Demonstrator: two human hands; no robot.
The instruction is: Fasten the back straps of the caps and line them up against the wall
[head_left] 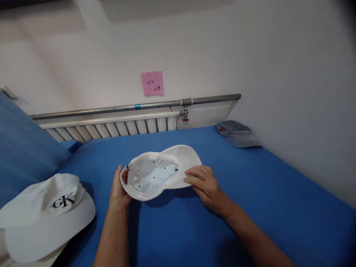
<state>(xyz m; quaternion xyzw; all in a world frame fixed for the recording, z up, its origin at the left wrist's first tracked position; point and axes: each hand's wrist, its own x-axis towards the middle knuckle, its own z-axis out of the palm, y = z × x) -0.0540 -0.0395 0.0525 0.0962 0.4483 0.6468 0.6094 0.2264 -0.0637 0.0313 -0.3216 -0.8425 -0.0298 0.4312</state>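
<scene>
A white baseball cap (155, 174) is held upside down over the blue bed surface (250, 196), its inside facing up and its brim pointing away to the right. My left hand (119, 189) grips the cap's back rim, thumb inside. On the right, near the brim's base, my right hand (204, 183) pinches the cap's edge with curled fingers.
A white cap with a black logo (47, 215) lies at the near left. A grey-blue cap (236, 133) rests at the far right by the wall. A radiator (111, 128) and pipe run along the back wall, with a pink note (152, 83) above. A blue pillow (25, 148) stands left.
</scene>
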